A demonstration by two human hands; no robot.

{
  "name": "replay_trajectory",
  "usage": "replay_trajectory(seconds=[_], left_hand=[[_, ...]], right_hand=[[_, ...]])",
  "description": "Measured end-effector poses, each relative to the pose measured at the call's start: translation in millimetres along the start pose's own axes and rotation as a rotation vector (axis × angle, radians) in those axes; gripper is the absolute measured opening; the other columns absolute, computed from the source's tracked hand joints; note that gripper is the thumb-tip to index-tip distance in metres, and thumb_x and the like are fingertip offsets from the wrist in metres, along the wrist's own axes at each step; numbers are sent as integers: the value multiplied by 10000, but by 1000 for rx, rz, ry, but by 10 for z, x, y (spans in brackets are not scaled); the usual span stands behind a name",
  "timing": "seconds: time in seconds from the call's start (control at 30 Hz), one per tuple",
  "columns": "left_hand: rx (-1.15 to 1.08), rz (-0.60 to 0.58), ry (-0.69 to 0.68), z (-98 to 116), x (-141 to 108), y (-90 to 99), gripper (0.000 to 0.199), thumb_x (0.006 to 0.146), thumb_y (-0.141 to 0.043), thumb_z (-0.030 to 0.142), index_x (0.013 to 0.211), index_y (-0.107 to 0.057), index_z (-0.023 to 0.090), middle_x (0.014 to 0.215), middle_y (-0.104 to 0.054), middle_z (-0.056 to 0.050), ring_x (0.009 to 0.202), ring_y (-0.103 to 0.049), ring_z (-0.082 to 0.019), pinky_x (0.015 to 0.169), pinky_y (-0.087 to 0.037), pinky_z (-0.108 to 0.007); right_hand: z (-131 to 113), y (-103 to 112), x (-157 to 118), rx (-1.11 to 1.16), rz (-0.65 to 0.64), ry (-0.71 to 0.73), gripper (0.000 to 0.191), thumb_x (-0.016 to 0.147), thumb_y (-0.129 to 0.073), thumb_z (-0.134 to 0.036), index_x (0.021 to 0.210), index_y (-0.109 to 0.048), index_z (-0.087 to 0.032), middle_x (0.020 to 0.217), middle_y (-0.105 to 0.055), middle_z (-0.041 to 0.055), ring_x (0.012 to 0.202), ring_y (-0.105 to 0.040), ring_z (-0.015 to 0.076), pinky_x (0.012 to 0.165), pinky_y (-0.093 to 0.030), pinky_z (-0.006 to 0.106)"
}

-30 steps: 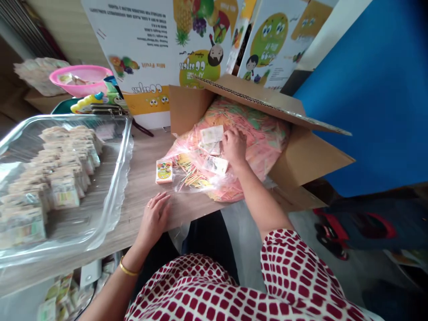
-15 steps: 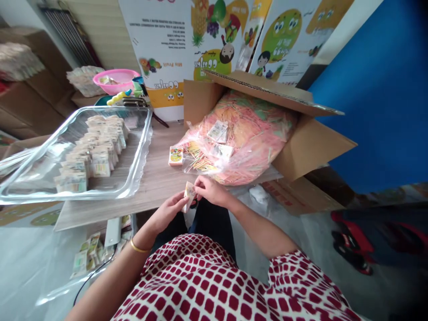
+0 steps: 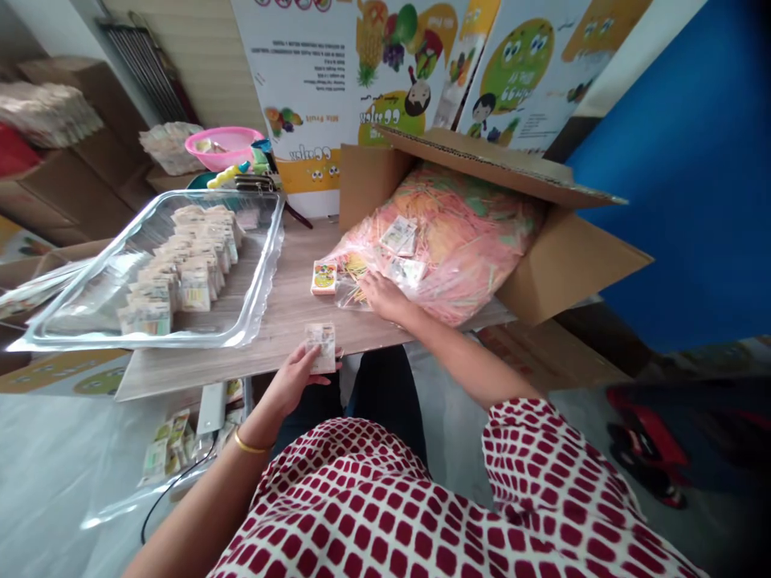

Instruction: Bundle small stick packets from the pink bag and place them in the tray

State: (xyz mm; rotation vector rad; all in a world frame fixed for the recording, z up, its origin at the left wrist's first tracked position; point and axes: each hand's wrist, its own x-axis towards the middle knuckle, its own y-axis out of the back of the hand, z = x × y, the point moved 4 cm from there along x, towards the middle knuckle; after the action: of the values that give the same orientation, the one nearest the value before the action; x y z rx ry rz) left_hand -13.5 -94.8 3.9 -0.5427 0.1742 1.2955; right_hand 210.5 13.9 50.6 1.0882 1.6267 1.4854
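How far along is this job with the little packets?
Done: rows of filled packets stand in the clear tray. In hand: the left hand holds one packet, and the right hand rests on the plastic bag. Left: that bag, in the cardboard box, looks nearly full of coloured sticks, so much seems to remain.
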Motion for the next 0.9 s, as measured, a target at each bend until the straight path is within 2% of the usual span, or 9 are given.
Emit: replay_trajectory(seconds=[0.13, 0.23, 0.3, 0.4, 0.5, 0.63, 0.7, 0.8, 0.9], left_hand=[[-45, 76, -49, 140, 206, 55, 436, 812, -798, 449, 1145, -702, 183, 1069, -776, -104, 842, -759, -215, 520, -590, -229], [-82, 115, -72, 277, 420, 67, 459, 774, -824, 462, 1117, -712, 178, 1000, -773, -91, 806, -753, -210, 515, -576, -226], [-90, 125, -100, 371, 573, 77, 483, 767, -829, 484, 1119, -712, 176, 1002, -771, -90, 808, -750, -208, 523, -565, -222], [-84, 125, -130, 465, 785, 93, 501, 786, -813, 505, 1152, -705, 180, 1033, -766, -88, 817, -746, -200, 541, -557, -220], [-115, 98, -112, 473, 950, 76, 469, 816, -788, 489, 1164, -704, 186, 1080, -760, -88, 855, -746, -194, 587, -568, -222], [-177, 86, -89, 442, 1073, 23, 443, 823, -772, 471, 1165, -700, 198, 1113, -752, -78, 875, -742, -190, 582, -559, -215], [-193, 94, -88, 433, 1096, 15, 445, 814, -774, 478, 1152, -703, 198, 1118, -750, -76, 864, -737, -185, 579, -564, -218], [-188, 100, -66, 411, 1092, 46, 451, 797, -788, 487, 1134, -716, 196, 1086, -752, -70, 837, -726, -175, 569, -570, -219], [-187, 98, -22, 370, 1063, 114, 466, 765, -824, 477, 1126, -734, 196, 1104, -750, -66, 822, -714, -172, 562, -583, -229]], right_hand=[[33, -209, 274, -110, -122, 66, 412, 1001, -391, -59, 1352, -604, -76, 1469, -579, 202, 1419, -470, 284, 1226, -268, 469], [-3, -260, 391, -96, -144, 40, 346, 1024, -451, -154, 1318, -629, -113, 1451, -597, 183, 1415, -470, 295, 1237, -248, 479], [10, -256, 448, -74, -130, -2, 349, 1026, -490, -212, 1327, -617, -88, 1423, -605, 208, 1397, -475, 325, 1217, -272, 486], [80, -248, 500, -79, -98, -41, 373, 1051, -404, -211, 1314, -607, -43, 1325, -637, 236, 1316, -517, 346, 1152, -333, 477], [153, -274, 513, -80, -79, -67, 416, 1065, -293, -177, 1328, -588, -47, 1235, -662, 229, 1206, -563, 336, 1078, -377, 471], [180, -308, 529, -18, -85, -75, 417, 1062, -271, -158, 1322, -586, -78, 1207, -679, 202, 1174, -580, 309, 1042, -398, 422], [230, -283, 560, 68, -103, -135, 394, 1061, -287, -171, 1313, -579, -89, 1191, -699, 184, 1132, -616, 290, 984, -439, 380], [377, -154, 600, 192, -59, -343, 413, 1072, -267, -203, 1385, -508, -82, 1158, -725, 166, 1048, -675, 266, 887, -488, 342], [404, -21, 567, 198, -29, -460, 425, 1069, -320, -244, 1443, -467, -105, 1199, -726, 155, 1070, -694, 258, 889, -504, 332]])
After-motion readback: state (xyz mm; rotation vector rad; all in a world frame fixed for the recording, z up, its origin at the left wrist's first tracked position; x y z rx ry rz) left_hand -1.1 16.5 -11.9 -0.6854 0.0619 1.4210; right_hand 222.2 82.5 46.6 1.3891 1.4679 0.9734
